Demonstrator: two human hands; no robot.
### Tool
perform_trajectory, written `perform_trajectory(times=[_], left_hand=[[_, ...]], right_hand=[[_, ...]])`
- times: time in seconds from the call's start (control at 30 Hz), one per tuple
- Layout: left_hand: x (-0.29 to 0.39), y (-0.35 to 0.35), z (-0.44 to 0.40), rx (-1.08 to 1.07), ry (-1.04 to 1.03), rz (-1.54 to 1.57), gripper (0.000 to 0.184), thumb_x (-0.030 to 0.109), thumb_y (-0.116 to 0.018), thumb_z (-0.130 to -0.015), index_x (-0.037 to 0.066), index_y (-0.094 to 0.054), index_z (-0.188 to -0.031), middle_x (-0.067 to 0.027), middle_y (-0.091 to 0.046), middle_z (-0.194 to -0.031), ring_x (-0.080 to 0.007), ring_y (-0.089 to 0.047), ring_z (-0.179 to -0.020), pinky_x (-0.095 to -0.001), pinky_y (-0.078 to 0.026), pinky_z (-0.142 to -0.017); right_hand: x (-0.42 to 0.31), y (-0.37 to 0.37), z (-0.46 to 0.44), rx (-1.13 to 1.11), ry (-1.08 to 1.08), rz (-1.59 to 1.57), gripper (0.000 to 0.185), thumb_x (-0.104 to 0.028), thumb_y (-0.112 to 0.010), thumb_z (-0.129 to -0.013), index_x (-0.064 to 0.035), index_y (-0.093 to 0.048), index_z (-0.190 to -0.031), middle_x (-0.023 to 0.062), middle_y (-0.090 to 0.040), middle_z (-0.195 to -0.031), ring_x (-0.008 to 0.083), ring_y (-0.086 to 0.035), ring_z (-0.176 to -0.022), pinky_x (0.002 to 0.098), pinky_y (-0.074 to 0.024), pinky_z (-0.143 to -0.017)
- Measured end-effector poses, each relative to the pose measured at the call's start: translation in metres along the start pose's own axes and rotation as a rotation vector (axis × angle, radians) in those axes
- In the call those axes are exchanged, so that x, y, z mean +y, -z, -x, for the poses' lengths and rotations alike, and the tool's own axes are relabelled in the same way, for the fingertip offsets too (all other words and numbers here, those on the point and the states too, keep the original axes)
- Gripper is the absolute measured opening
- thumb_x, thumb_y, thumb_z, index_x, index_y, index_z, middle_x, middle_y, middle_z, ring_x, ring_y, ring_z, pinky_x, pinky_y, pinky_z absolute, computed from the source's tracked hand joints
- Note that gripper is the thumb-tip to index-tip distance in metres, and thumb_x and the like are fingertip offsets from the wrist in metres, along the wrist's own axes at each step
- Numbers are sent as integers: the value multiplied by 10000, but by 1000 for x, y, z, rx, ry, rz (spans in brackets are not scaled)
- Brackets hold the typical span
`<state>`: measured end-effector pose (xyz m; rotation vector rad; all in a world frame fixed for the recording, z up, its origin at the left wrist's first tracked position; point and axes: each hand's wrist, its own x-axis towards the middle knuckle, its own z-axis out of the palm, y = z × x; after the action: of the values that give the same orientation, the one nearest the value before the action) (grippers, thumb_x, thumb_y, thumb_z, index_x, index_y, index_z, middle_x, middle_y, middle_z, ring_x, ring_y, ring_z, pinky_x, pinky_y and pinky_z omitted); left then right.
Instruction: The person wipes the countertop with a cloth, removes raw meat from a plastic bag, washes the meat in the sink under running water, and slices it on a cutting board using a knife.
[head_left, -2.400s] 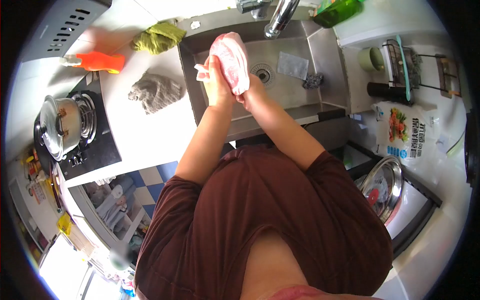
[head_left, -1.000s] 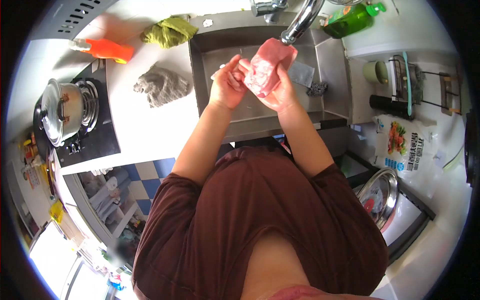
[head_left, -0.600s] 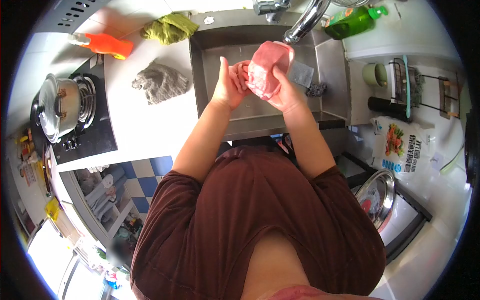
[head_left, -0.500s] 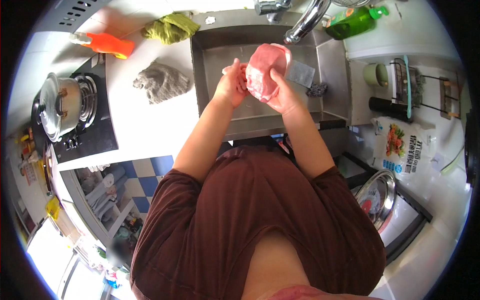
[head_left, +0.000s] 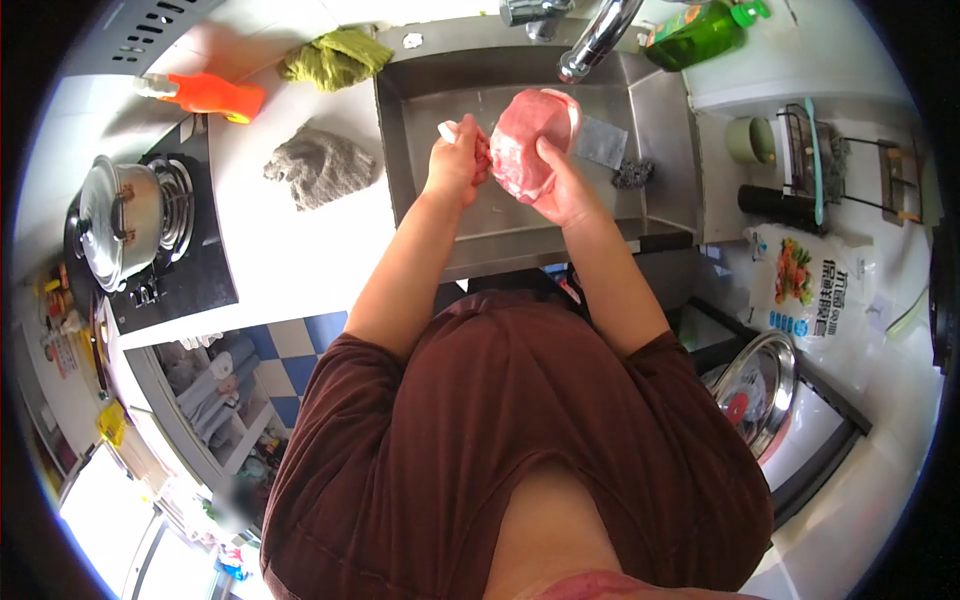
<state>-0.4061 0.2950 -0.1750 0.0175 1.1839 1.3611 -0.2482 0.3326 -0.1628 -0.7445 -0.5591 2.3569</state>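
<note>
Meat (head_left: 528, 128) is up over the sink (head_left: 425, 108), in the right hand (head_left: 566, 190). We see a thick pink lump with round sides, and it looks soft and shiny. Its top is smooth and a deeper pink. The end near us is paler, with white patches, and a pale edge bends round the far right side. The right hand grips it, with the thumb pressed on top. The left hand (head_left: 455, 165) is just beside it, with its fingers curled in. A small white bit shows by that hand, but we cannot tell what it is or if the hand is holding anything.

The sink is a grey metal box with straight sides. In it we see a flat, pale sheet (head_left: 602, 145) and a curly, dark grey scrubber (head_left: 632, 174). The tap (head_left: 603, 38) is shiny and bent, near the meat. On the left, a grey cloth (head_left: 320, 167) lies in a lumpy heap on the white counter (head_left: 290, 255).
</note>
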Motion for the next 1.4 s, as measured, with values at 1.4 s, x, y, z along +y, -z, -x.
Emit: perform_trajectory(times=[1.4], left_hand=[[17, 13, -9, -48, 20, 94, 429, 506, -525, -933, 87, -574, -853, -48, -545, -708, -151, -490, -577, -261, -354, -485]], right_hand=[[-5, -14, 0, -23, 217, 359, 673, -278, -680, -877, -54, -331, -1406, 86, -547, -1190, 162, -585, -987, 279, -522, -708]])
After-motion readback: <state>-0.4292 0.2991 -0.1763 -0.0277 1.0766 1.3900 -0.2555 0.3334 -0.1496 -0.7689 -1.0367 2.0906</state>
